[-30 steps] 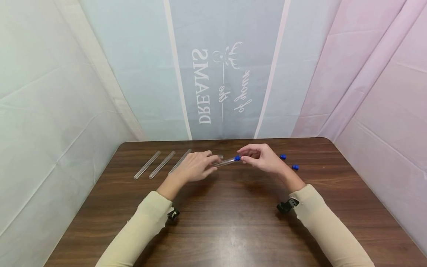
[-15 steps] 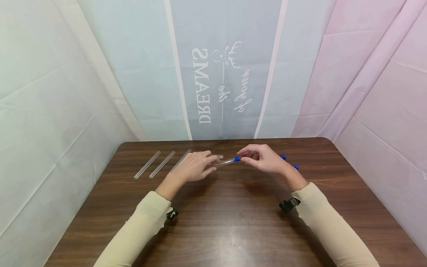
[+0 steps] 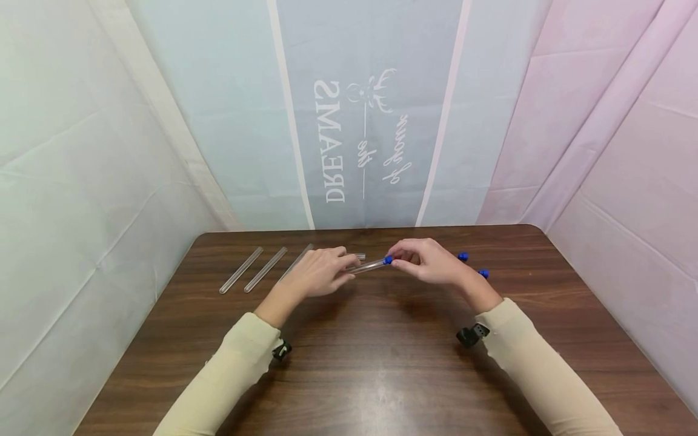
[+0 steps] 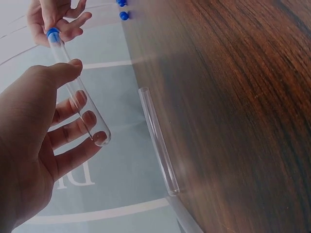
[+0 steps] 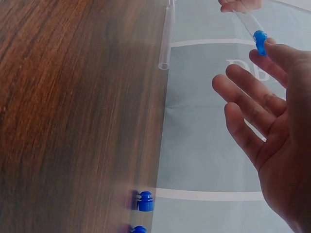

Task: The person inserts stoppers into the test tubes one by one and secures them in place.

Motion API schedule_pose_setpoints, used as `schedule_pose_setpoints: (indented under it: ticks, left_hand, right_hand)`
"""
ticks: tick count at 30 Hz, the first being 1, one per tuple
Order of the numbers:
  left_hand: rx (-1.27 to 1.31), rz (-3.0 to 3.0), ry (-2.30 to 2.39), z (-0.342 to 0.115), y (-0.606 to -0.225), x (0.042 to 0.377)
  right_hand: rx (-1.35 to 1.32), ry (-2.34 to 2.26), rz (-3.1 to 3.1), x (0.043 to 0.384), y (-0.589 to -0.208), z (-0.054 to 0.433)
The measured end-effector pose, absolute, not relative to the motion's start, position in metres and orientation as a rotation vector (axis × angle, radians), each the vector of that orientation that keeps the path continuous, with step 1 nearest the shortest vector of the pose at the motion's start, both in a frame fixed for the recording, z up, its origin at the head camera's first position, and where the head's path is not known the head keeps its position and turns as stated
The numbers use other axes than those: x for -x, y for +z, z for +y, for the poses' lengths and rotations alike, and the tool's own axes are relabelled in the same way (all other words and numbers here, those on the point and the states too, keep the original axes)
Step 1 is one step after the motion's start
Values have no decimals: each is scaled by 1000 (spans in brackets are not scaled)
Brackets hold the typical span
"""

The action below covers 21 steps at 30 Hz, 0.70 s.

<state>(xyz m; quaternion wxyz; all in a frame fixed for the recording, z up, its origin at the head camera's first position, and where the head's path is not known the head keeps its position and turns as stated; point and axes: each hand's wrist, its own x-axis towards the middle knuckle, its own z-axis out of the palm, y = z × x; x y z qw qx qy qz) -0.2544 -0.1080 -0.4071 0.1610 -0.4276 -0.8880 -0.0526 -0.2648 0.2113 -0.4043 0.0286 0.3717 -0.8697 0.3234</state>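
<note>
My left hand (image 3: 322, 272) holds a clear round-bottomed test tube (image 4: 87, 109), thumb on one side and fingers along the other. The tube is tilted, its mouth toward my right hand (image 3: 428, 260). At that mouth sits a blue stopper (image 5: 261, 41), which my right thumb and index finger pinch; the other right fingers are spread loosely. In the left wrist view part of the stopper shows inside the glass. Just behind my left hand another test tube (image 4: 159, 141) lies on the table, partly covered in the head view.
Two more test tubes lie slanted at the left, one nearer the edge (image 3: 241, 270) and one beside it (image 3: 265, 270); a third (image 3: 296, 262) is partly behind my left hand. Two blue stoppers (image 3: 463, 257) stand right of my right hand. Fabric (image 3: 365, 212) hangs behind the table.
Both hands keep hold of the tube and stopper in nearly the same place. My right hand and wrist have shifted very slightly.
</note>
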Motion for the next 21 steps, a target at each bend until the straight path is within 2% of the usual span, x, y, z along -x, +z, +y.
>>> schedule_pose_setpoints:
  ticks: [9, 21]
  left_hand:
    - [1254, -2519, -159, -107, -402, 254]
    - [1230, -2496, -92, -106, -401, 252]
  right_hand:
    - [-1170, 625, -2696, 264, -402, 209]
    - [-1204, 589, -2650, 263, -404, 202]
